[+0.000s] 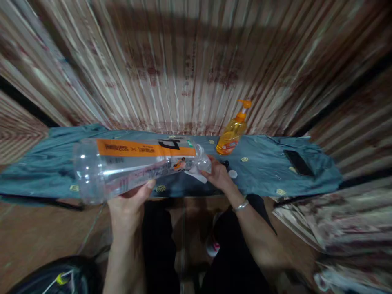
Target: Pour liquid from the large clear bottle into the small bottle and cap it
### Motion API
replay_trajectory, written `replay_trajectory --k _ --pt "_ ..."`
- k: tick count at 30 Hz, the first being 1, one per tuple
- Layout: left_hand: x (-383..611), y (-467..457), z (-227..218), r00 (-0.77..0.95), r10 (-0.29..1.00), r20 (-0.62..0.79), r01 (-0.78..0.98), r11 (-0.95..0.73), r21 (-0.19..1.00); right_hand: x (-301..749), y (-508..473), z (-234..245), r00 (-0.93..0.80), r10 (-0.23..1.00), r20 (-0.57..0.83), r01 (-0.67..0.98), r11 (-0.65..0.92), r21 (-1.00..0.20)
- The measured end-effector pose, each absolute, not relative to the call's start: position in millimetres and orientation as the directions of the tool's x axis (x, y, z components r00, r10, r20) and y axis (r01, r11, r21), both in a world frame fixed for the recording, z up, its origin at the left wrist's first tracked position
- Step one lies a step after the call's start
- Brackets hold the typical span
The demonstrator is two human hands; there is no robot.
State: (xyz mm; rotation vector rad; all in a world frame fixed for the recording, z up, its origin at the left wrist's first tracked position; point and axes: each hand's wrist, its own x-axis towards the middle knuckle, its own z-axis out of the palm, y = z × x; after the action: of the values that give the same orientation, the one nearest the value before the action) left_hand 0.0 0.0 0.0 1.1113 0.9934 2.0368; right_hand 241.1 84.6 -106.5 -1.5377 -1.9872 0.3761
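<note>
A large clear plastic bottle [134, 165] with an orange label lies on its side in the air over the near edge of a low table. My left hand [130, 200] grips its body from below, thumb against the side. My right hand [216, 173] is closed at the bottle's neck and pinches a small white cloth [196, 174] against it. A small white cap [232, 174] lies on the blue cloth [45, 163] just right of my right hand.
An orange pump bottle of liquid soap [232, 132] stands at the back of the table. A dark phone [298, 162] lies at the right. A corrugated wall [196, 61] rises behind. My dark-trousered legs are below, and a black object [58, 277] sits bottom left.
</note>
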Motion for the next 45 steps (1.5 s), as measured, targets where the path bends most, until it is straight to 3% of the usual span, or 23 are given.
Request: replay_trajectory --k 16,45 --pt "-1.0 4.9 3.8 -0.487 0.782 0.389 -0.149 -0.513 0.845 235.3 82.4 -100.2 -0.099 0.958 0.269 0.833 0.228 -0.505" --pt "-0.1 29.7 19.3 -0.390 0.839 0.379 -0.267 -0.497 0.826 237.5 77.3 -91.5 -0.040 0.973 0.229 0.805 0.167 -0.570"
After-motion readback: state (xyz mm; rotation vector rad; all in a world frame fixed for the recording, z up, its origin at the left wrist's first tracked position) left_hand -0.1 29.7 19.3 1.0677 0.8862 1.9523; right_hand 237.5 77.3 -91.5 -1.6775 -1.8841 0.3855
